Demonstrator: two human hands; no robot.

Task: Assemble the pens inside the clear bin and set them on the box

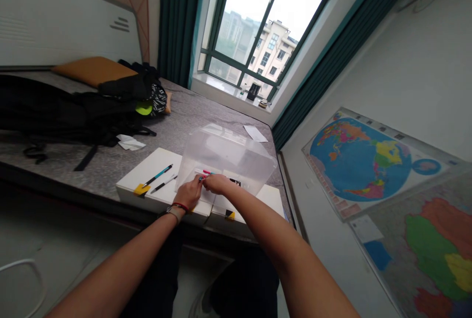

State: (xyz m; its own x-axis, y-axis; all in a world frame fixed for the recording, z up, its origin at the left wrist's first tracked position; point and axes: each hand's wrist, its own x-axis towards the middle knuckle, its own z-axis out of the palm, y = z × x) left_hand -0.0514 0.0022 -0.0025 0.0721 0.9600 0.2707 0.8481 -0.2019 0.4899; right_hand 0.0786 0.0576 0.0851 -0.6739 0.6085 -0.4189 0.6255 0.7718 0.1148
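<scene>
My left hand (189, 193) and my right hand (215, 184) meet at the front of a clear plastic box (228, 148). The fingers of both are closed together, and a small teal bit shows between them; what it belongs to is too small to make out. Just behind my right hand lies a red-and-white pen (207, 172) inside the box, with a dark pen (235, 181) to its right. Left of my hands, a blue pen (158, 174) and a white-and-black pen (163, 184) rest on a white board-like box (136, 180).
A second white box (272, 200) extends to the right, with yellow-black tape (229, 215) on its front edge. Behind are a crumpled tissue (130, 142), a black backpack (55, 111) and a paper sheet (255, 133). A wall with a world map (361, 160) stands close on the right.
</scene>
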